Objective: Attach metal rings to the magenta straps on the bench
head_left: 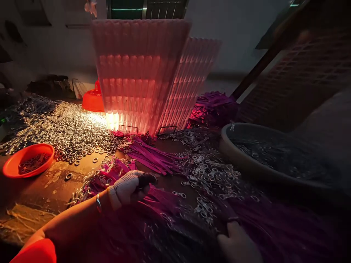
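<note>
My left hand (131, 187) wears a white dotted glove with dark fingertips. Its fingers are curled closed above purple straps (163, 201); whatever they grip is hidden. In the dim lower right, my bare right hand (238, 241) is blurred, its fingers pinched at the end of a purple strap (229, 210). A larger spread of purple straps (276, 223) lies beside it. Between the hands are loose metal clasps (204, 209) with ring ends. Past my left hand, another bundle of purple straps (153, 155) lies on the table, with strap pieces carrying metal rings (89, 182) beside the wrist.
A heap of metal rings (74, 128) glows under a red lamp (93, 100). An orange bowl (5, 168) holds small rings. Ribbed translucent panels (137, 73) stand upright at the back. A large basin (225, 136) of metal parts sits right, near a purple strap pile (216, 107).
</note>
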The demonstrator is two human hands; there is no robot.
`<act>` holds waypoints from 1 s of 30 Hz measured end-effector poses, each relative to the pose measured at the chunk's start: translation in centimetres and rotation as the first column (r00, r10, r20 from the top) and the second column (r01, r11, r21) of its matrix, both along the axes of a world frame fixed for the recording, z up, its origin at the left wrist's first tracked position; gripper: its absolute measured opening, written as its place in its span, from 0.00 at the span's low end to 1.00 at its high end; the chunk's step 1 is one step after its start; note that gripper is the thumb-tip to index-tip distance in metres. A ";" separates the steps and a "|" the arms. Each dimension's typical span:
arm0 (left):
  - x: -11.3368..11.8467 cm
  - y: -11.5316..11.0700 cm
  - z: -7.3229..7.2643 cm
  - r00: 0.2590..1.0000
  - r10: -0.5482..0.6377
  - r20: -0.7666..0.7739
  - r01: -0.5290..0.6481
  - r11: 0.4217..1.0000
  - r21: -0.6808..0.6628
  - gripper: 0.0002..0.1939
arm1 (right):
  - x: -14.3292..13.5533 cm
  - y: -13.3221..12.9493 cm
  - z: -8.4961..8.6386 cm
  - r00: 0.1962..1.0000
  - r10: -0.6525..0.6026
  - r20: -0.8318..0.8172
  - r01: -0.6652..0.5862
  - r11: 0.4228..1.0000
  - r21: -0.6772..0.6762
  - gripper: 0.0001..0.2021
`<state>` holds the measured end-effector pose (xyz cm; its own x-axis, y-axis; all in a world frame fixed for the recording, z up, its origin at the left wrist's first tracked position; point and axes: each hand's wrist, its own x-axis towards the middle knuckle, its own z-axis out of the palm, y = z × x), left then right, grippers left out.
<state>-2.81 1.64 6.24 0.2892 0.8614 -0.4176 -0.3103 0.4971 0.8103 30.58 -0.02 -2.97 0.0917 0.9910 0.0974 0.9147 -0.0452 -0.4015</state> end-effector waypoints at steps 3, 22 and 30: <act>-0.4 -0.1 0.1 0.996 -0.027 0.082 0.035 0.995 -0.098 0.15 | -1.4 0.2 0.8 1.000 -0.024 -0.011 0.023 0.999 -0.028 0.03; 2.4 -2.0 0.7 0.954 -0.120 0.274 0.120 0.993 0.016 0.12 | -15.5 -1.0 10.0 0.776 0.557 -0.296 -0.450 0.818 0.358 0.17; 1.3 -1.6 2.5 0.904 0.025 -0.427 0.227 0.817 0.530 0.13 | -14.3 -0.5 10.9 0.866 0.467 0.177 -0.490 0.864 0.114 0.12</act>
<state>-1.53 0.04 8.72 0.3058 0.9517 0.0266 0.1261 -0.0681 0.9897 16.28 -0.51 7.92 -0.4158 0.8813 0.2247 0.8545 0.4631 -0.2354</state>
